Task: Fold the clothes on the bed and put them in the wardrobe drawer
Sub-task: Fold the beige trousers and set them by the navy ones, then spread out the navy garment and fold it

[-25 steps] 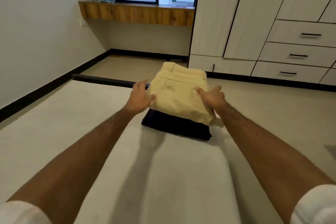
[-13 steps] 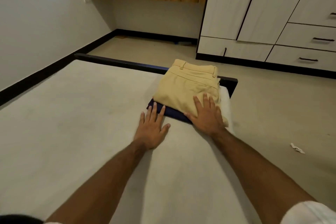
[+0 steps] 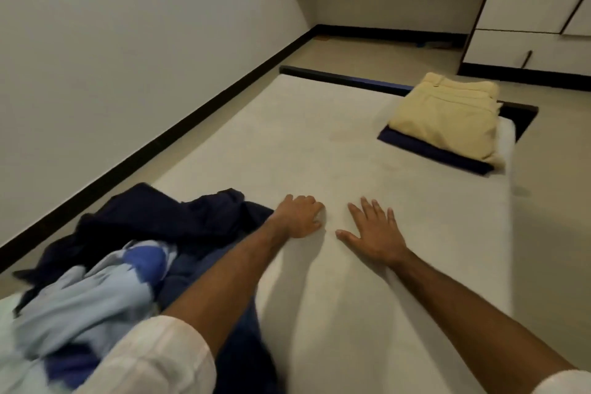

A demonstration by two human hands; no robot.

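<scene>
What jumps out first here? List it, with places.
Two bare hands lie on the mattress: the left hand with curled fingers, the right hand spread flat. Far right, folded beige trousers top a folded navy garment. Near left sprawls an unfolded pile of clothes.

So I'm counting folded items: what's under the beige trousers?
A folded navy garment shows beneath the beige trousers; most is covered, so anything else stacked there is hidden.
</scene>
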